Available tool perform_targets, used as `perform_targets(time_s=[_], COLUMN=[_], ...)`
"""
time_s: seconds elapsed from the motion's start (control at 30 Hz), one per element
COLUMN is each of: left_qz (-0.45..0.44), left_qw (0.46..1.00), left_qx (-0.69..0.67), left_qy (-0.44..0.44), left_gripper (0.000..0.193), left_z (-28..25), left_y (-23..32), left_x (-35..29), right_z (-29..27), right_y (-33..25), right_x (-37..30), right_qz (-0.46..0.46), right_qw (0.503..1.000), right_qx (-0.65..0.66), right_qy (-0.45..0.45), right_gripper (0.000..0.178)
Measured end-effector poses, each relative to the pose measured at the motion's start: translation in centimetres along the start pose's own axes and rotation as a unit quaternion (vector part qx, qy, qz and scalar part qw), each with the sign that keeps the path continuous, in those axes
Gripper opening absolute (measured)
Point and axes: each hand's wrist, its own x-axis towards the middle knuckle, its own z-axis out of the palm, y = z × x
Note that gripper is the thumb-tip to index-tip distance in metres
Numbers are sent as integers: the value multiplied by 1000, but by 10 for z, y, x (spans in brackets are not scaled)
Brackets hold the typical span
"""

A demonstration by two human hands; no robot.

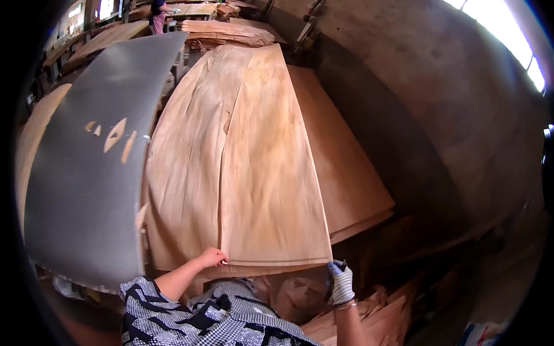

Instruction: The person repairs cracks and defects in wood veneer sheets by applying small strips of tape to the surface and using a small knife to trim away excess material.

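Head view: pale tan veneer sheet (268, 173), faintly mottled.

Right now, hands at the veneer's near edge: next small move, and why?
Probably nudge the right sheet slightly: a dark seam, gap or overlap unclear, runs between it and the rippled left sheet, and the left hand and gloved right hand are at the right sheet's near corners.

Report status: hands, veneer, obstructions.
Left hand at near edge of veneer; gloved right hand at near right corner. Veneer spread out, left part wavy. Loose scraps on dark panel leftward, off veneer.
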Motion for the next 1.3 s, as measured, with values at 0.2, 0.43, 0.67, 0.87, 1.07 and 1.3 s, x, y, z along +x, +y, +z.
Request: perform_targets(time_s=[0.2, 0.43, 0.67, 0.87, 1.07, 1.3], left_qz=[38, -175, -125, 12, 77, 34], left_qw=[999, 950, 635, 549, 628, 677], left_qx=[9, -205, -736, -779, -732, -695], left_qy=[-31, -157, 197, 302, 253, 240], left_gripper=[24, 75, 62, 41, 39, 37], left_z=[69, 134, 254, 317, 308, 371], left_y=[65, 106, 40, 63, 126, 178], left_x=[114, 188, 246, 276, 298, 312], right_z=[-45, -113, -236, -286, -320, -335], right_y=[-36, -81, -131, -158, -108, -83], right_x=[89, 182, 300, 370, 449, 493], right_qz=[-42, 0, -45, -28, -44, -24], right_qw=[999, 999, 997, 995, 995, 997], right_qx=[-16, 38, -36, -62, -56, -69], right_qy=[-8, -32, -45, -78, -72, -35], right_gripper=[18, 22, 22, 25, 18, 14])
